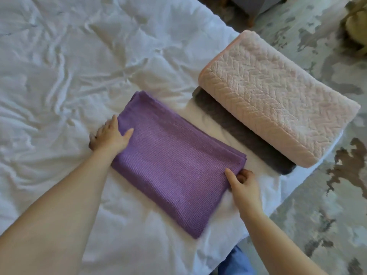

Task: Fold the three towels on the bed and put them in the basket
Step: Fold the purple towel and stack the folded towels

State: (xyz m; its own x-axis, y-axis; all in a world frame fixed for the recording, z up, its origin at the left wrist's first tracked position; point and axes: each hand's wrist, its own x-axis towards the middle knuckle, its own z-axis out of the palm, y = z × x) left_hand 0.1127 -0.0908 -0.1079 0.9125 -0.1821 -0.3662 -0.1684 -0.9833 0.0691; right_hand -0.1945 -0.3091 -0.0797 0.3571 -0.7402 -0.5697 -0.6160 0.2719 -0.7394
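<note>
- Bed: rumpled white sheet, soft underneath. It will give way under anything I press on it.
- My left hand: flat and spread wide, palm down on the far left edge of the purple towel, thumb lying on the cloth, fingers running off onto the sheet. It is pinning, not gripping.
- Purple towel: folded into a flat rectangle, lying between my two hands near the bed's edge. It looks thin, light and limp, and I judge it will sag and come unfolded if lifted by one corner. Best to slide both palms under the two short ends and lift it level.
- My right hand: narrowed to a pinch on the towel's near right corner, thumb on top, fingers curled under the stacked layers.
- Grey towel: a dark folded strip, just right of the purple one and mostly under the pink towel.
- Pink towel: thick, plush, with a zigzag texture, folded and resting on the grey one at the bed's corner. It looks bulkier and should hold its shape better.
- Basket: not in view.
- Rug: patterned, beyond the bed on the right.
</note>
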